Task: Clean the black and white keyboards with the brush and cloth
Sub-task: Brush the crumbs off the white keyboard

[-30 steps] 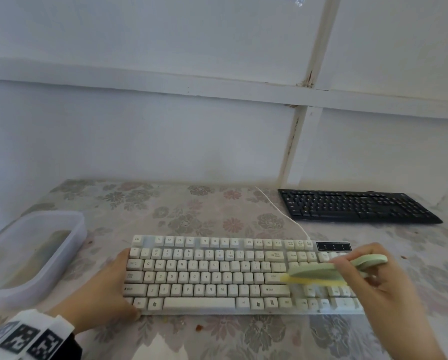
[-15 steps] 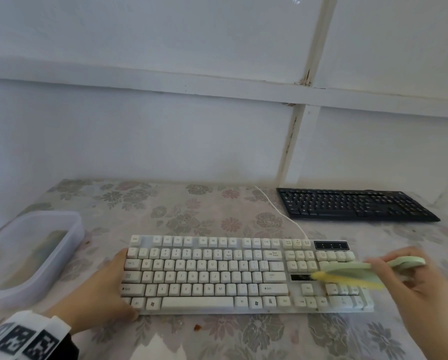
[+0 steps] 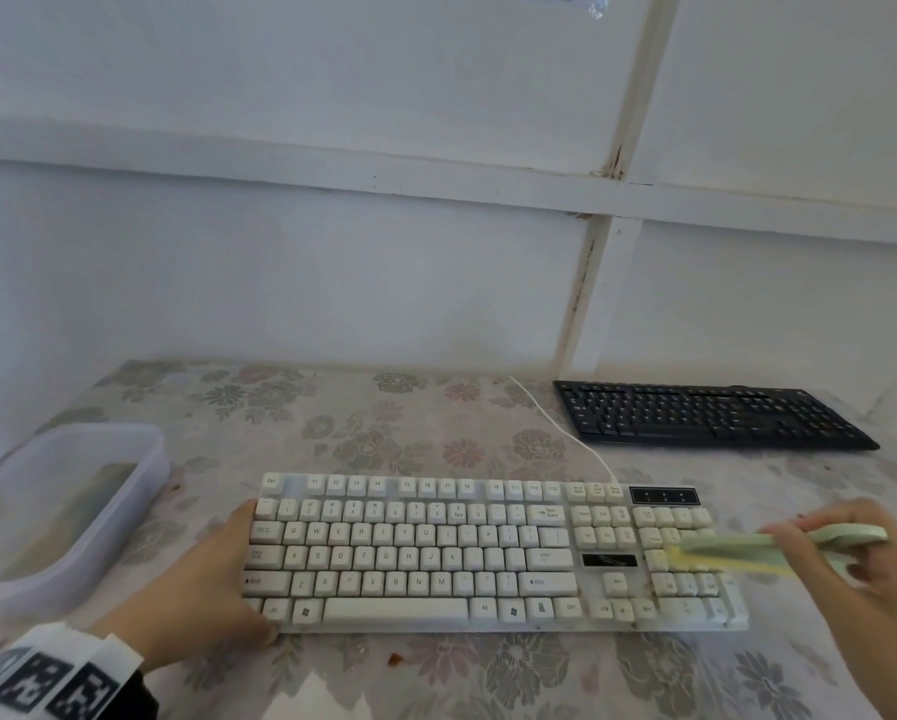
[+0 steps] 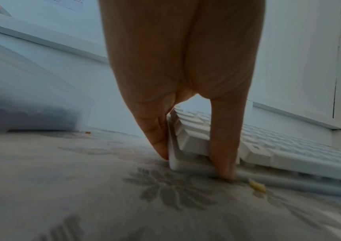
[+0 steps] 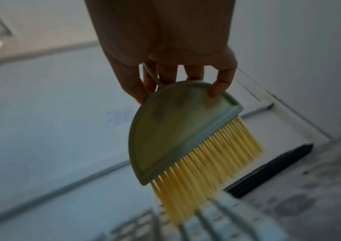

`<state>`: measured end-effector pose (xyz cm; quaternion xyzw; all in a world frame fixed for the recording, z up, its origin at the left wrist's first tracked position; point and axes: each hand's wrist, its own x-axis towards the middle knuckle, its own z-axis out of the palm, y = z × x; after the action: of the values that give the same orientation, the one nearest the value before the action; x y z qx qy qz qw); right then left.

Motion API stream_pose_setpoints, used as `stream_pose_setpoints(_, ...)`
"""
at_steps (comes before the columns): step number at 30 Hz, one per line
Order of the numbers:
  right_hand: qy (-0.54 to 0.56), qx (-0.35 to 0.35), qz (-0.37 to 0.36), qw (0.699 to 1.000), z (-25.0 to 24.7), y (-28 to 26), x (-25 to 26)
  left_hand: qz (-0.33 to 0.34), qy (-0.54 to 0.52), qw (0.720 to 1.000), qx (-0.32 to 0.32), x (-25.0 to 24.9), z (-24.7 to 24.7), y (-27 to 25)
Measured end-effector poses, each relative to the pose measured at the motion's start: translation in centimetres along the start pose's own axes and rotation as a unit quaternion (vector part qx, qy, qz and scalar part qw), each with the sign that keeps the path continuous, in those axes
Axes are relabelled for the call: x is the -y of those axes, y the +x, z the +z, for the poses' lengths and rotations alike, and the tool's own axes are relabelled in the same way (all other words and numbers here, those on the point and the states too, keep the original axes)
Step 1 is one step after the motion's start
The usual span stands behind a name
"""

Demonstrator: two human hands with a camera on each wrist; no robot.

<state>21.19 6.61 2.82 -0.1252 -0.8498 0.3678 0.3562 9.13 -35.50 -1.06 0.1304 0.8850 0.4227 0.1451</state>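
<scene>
The white keyboard (image 3: 488,553) lies in front of me on the floral tablecloth. My left hand (image 3: 212,579) braces its left front corner, fingers straight against the left end (image 4: 161,143) and thumb against the front edge. My right hand (image 3: 851,569) grips a green brush (image 3: 727,550) with yellow bristles. The bristles (image 5: 206,171) touch the number pad at the keyboard's right end (image 5: 217,220). The black keyboard (image 3: 711,415) rests at the back right near the wall, also seen in the right wrist view (image 5: 272,169). No cloth shows plainly.
A translucent plastic container (image 3: 139,459) stands at the left with something greenish inside. The white keyboard's cable (image 3: 565,428) runs back toward the wall. Small crumbs (image 3: 394,658) lie on the tablecloth (image 3: 384,418) in front of the keyboard. The wall closes the back.
My right hand has swept the brush rightward along the white keyboard, from near the enter key to the number pad. The left hand has stayed at the left corner.
</scene>
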Motion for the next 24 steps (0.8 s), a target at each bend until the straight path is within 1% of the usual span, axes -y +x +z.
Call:
stream_pose_setpoints(2,0.019,0.02,0.003,1.0,0.5,-0.3,0.8,-0.004,0.008,1.0,0.001,0.1,0.0,0.1)
stream_pose_setpoints(5,0.0,0.062,-0.003,0.998,1.0,-0.7,0.7,-0.01,0.015,1.0,-0.005,0.1,0.0,0.1)
stream_pose_setpoints(7,-0.043,0.056,-0.01,0.997,0.7,-0.4,0.4,-0.007,0.022,1.0,-0.01,-0.1,0.1,0.0)
stream_pose_setpoints(9,-0.083,0.048,0.007,0.995,0.1,0.1,-0.4,0.0,0.027,1.0,-0.012,-0.4,0.1,-0.1)
stream_pose_setpoints(10,-0.085,0.045,0.012,0.995,-0.1,0.3,-0.8,0.001,0.033,0.999,-0.012,-0.5,0.2,-0.2)
stream_pose_setpoints(13,-0.061,0.036,0.01,0.997,0.2,0.3,0.2,-0.001,0.032,0.999,-0.012,-0.8,0.2,-0.3)
stream_pose_setpoints(15,-0.016,0.052,0.006,0.999,0.6,0.0,1.0,-0.008,0.022,1.0,-0.012,-1.0,0.2,-0.4)
stream_pose_setpoints(16,-0.007,0.058,0.018,0.998,0.7,-0.2,1.1,-0.007,0.019,1.0,-0.013,-1.1,0.2,-0.4)
stream_pose_setpoints(19,-0.006,0.022,0.056,0.998,0.2,-0.2,1.3,-0.001,0.019,1.0,-0.011,-1.3,0.2,-0.5)
stream_pose_setpoints(20,-0.004,0.0,0.079,0.997,-0.2,-0.3,1.2,0.003,0.024,1.0,-0.01,-1.4,0.2,-0.5)
stream_pose_setpoints(22,-0.021,-0.028,0.132,0.991,-0.7,-0.5,-0.6,0.005,0.029,1.0,-0.01,-1.4,0.1,-0.6)
stream_pose_setpoints(24,-0.032,-0.061,0.135,0.988,-0.6,-0.3,-0.5,0.001,0.03,1.0,-0.001,-1.5,0.1,-0.7)
